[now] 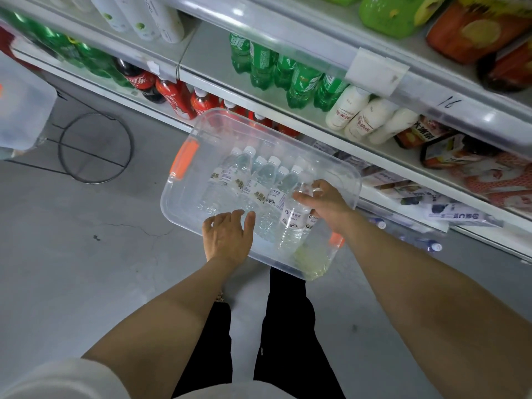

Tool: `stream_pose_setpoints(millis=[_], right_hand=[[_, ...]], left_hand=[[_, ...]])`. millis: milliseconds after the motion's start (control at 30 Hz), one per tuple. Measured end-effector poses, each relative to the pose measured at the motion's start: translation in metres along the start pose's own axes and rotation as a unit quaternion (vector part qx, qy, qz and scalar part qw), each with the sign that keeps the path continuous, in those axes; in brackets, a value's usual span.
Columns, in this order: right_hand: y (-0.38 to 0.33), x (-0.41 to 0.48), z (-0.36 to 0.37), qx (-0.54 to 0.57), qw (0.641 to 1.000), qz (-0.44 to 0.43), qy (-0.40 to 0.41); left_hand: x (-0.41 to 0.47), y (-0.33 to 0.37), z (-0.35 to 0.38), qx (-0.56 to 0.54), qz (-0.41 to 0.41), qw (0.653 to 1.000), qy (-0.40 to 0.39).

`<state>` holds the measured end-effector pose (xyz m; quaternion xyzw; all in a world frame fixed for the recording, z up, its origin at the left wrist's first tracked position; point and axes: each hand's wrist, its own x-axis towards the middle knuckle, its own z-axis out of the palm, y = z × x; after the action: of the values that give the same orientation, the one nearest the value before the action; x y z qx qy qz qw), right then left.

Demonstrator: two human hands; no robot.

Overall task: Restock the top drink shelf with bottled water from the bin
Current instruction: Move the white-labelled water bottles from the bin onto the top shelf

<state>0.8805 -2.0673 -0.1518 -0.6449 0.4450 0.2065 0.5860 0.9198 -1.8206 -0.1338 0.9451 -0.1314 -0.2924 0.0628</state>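
A clear plastic bin (pixel 184 203) with orange handles sits on the floor in front of the shelves. Several white-capped water bottles (pixel 244 180) lie side by side in it. My right hand (pixel 325 204) reaches into the bin's right side, its fingers curled round the upper part of one water bottle (pixel 293 223). My left hand (pixel 227 237) hovers over the bin's near edge with fingers spread and relaxed, holding nothing; whether it touches the rim I cannot tell. The shelves (pixel 288 82) rise behind the bin, and the top one is out of view.
Green soda bottles (pixel 288 73), red cola bottles (pixel 178 99) and white milk-drink bottles (pixel 362 119) fill the shelves. More water bottles (pixel 431 244) lie under the lowest shelf at right. A round wire stand (pixel 96 148) and another clear bin (pixel 20 110) are at left on the grey floor.
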Motion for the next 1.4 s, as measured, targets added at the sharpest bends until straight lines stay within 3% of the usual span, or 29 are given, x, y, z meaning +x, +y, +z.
stream_pose_setpoints(millis=[200, 400, 600, 967, 1167, 1300, 1400], right_hand=[[-0.009, -0.053, 0.004, 0.049, 0.994, -0.065, 0.066], [-0.066, -0.117, -0.017, 0.104, 0.976, -0.131, 0.142], [-0.163, -0.224, -0.05, 0.133, 0.93, -0.261, 0.223], [-0.335, -0.462, -0.124, 0.126, 0.788, -0.468, 0.38], [-0.417, -0.56, -0.162, 0.076, 0.732, -0.562, 0.379], [-0.474, -0.594, -0.182, 0.062, 0.713, -0.608, 0.344], [-0.51, -0.596, -0.2, 0.052, 0.704, -0.628, 0.327]], left_hand=[[-0.005, -0.008, -0.039, -0.126, 0.066, 0.988, -0.059], [-0.017, 0.013, -0.109, -0.225, 0.153, 0.962, -0.038], [-0.05, 0.067, -0.218, -0.361, 0.274, 0.891, -0.034], [-0.157, 0.162, -0.428, -0.458, 0.484, 0.746, -0.014], [-0.2, 0.201, -0.509, -0.455, 0.588, 0.668, -0.001], [-0.212, 0.225, -0.558, -0.453, 0.613, 0.646, 0.036], [-0.204, 0.241, -0.582, -0.454, 0.604, 0.651, 0.068]])
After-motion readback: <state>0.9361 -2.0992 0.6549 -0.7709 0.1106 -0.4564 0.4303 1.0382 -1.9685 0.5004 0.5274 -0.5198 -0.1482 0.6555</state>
